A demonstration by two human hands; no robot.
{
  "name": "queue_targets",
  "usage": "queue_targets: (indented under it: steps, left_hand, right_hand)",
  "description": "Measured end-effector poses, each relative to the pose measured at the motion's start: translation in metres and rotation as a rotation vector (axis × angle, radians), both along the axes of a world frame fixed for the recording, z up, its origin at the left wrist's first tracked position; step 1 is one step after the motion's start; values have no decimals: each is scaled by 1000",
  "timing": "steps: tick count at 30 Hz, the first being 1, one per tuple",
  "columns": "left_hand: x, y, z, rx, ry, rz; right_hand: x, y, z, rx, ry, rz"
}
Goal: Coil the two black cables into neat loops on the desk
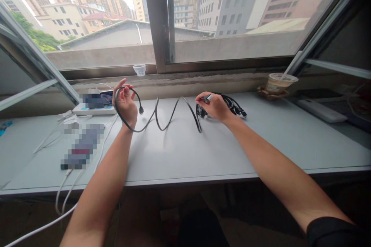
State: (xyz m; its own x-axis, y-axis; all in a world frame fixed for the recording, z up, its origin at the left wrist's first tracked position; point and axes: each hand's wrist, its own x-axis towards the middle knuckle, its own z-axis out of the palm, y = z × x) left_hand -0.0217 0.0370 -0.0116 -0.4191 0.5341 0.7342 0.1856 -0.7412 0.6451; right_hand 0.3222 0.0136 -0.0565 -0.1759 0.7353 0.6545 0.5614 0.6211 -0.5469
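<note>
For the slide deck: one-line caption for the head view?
Left hand holds a loop of black cable above a grey desk; right hand grips it beside a cable bundle.

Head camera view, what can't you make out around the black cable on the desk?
- Head view: bundled end of the black cable, partly hidden by the right hand.
- Head view: two gadgets at left on the desk, blurred over.
- Head view: white cords, cut off at the bottom edge.
</note>
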Motion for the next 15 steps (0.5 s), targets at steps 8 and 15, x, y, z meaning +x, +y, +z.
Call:
queue_targets:
  steps: [8,15]
  left_hand:
    - [11,-3,-4,-16,24,-82]
    - [10,-3,1,-21,-12,-75]
  right_hand:
    - [-3,-2,-1,4,12,6]
    - [-6,-1,-4,-3,55,-24]
